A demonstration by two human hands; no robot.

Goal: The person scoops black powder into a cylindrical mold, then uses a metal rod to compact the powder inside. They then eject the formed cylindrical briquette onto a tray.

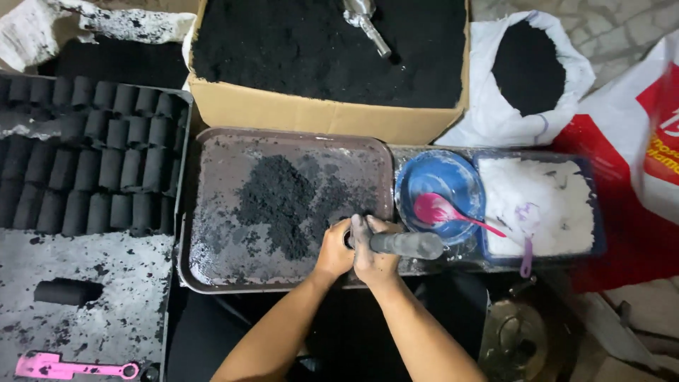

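Black powder (283,201) lay in a heap on a flat brown tray (212,262), and both hands worked at the tray's near edge. The left hand (334,249) was curled around something small and dark that I could not make out. The right hand (375,255) was closed tight around a grey metal tool (407,245), whose handle stuck out past the tray's right side.

Just right of the tray sat a blue bowl (438,177) with a pink spoon (442,211) in it. Past the bowl was a blue tub of white powder (541,194) with a pale purple spoon (527,247). Behind the tray stood a cardboard box (318,113) full of black powder, and a white sack (495,113) of the same stuff. Left of the tray, rows of black rolls (92,155) filled a dark, dusty rack (106,318). One lone roll (67,291) and a pink tool (64,368) lay on it. Everything sat low, with grey stone floor (622,21) showing far behind.
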